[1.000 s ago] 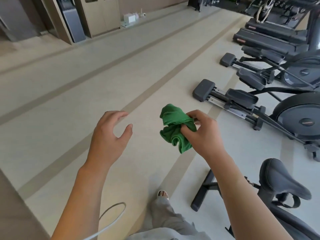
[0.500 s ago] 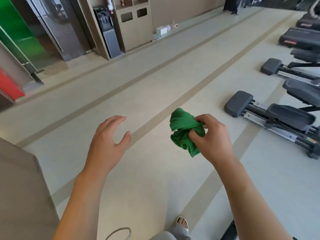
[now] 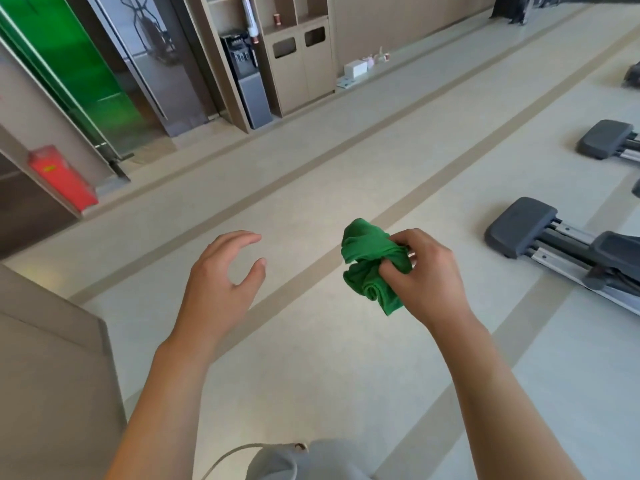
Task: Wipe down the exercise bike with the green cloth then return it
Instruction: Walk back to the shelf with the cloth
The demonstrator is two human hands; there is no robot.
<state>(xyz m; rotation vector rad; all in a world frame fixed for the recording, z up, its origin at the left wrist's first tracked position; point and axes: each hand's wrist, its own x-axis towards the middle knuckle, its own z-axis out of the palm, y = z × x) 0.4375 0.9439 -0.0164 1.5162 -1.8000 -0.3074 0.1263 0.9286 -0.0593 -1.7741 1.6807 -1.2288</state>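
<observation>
A crumpled green cloth [image 3: 372,263] is bunched in my right hand [image 3: 427,275], which grips it in front of me above the beige floor. My left hand [image 3: 221,278] hovers to the left of the cloth, a hand's width away, fingers spread and curved, holding nothing. The exercise bike is out of view; only the rear ends of two elliptical trainers show at the right edge.
The nearer elliptical trainer's grey foot and rails [image 3: 523,226] lie at right, another trainer's foot [image 3: 604,138] behind it. A brown counter corner [image 3: 59,358] stands at lower left. A water dispenser [image 3: 246,81] and cabinet [image 3: 301,60] line the far wall, with a red box [image 3: 62,176] at left.
My view has swung left and up, away from the bike and the machines, toward the wall with the cabinet. Both hands keep their pose, the right still gripping the cloth.
</observation>
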